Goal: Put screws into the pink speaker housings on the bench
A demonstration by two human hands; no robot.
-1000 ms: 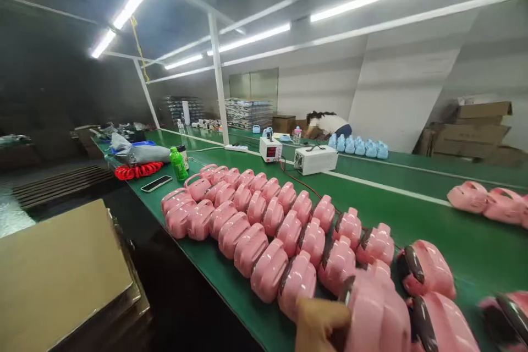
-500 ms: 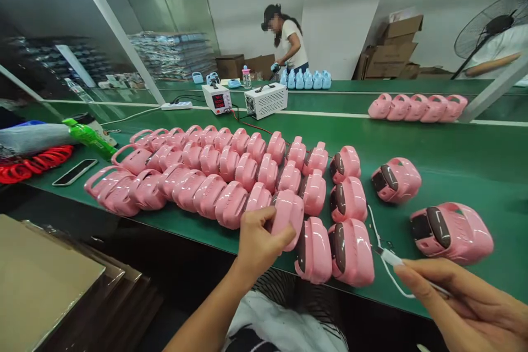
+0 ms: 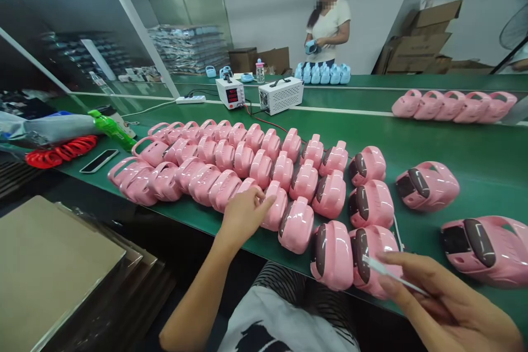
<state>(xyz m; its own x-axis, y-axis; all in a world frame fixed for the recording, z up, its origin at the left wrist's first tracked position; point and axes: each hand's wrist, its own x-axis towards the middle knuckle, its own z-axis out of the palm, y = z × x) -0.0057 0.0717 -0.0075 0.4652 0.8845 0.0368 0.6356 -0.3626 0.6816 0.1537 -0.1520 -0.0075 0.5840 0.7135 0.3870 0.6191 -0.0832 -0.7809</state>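
Several glossy pink car-shaped shells (image 3: 231,165) lie packed in rows on the green bench (image 3: 433,143). My left hand (image 3: 243,212) reaches over the bench's near edge, fingers apart, fingertips touching a pink shell (image 3: 275,206) in the front row. My right hand (image 3: 437,297), low at the right, pinches a thin white cable with a plug (image 3: 381,268), held just over another pink shell (image 3: 373,256). A larger pink shell with a dark window (image 3: 484,247) lies to its right.
A white power supply box (image 3: 280,94) and a small meter (image 3: 231,92) stand mid-bench. A green bottle (image 3: 109,127), phone (image 3: 99,160) and red coil (image 3: 61,151) lie at the left. A person (image 3: 328,16) stands behind blue shells (image 3: 322,73). Cardboard sheets (image 3: 53,264) sit low left.
The view swung down from the ceiling to the bench. My left hand let go of a pink shell and now rests its fingertips on it. My right hand with the cable moved left.
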